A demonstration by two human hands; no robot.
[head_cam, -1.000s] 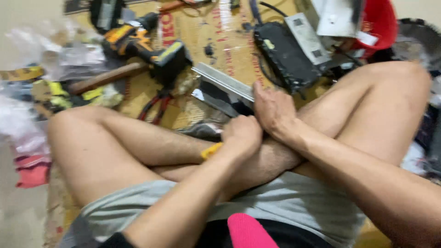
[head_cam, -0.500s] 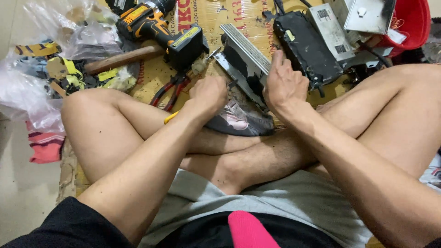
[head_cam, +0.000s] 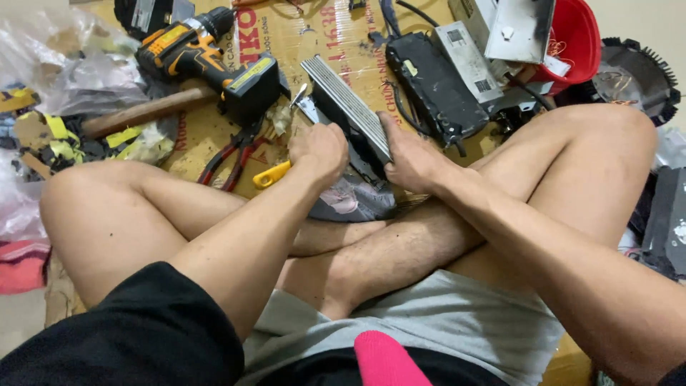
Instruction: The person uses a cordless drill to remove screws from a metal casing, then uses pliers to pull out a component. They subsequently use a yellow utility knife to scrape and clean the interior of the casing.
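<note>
Head view, looking down over crossed bare legs onto a sheet of cardboard [head_cam: 207, 136] spread on the floor. We see the left hand [head_cam: 319, 151] closed in a fist around a tool with a yellow handle [head_cam: 271, 174], its working end hidden by the fist. The right hand [head_cam: 409, 159] grips the near end of a ribbed grey metal bar [head_cam: 346, 106], which lies at centre, running far-left to near-right, between the two hands. Just left of the bar lie red-handled pliers [head_cam: 227, 159]; beyond them stand a yellow-and-black cordless drill [head_cam: 207, 57] and a wooden-handled hammer [head_cam: 143, 113]. Far right we note a black electronic unit [head_cam: 436, 89] and a red bucket [head_cam: 575, 39]
</note>
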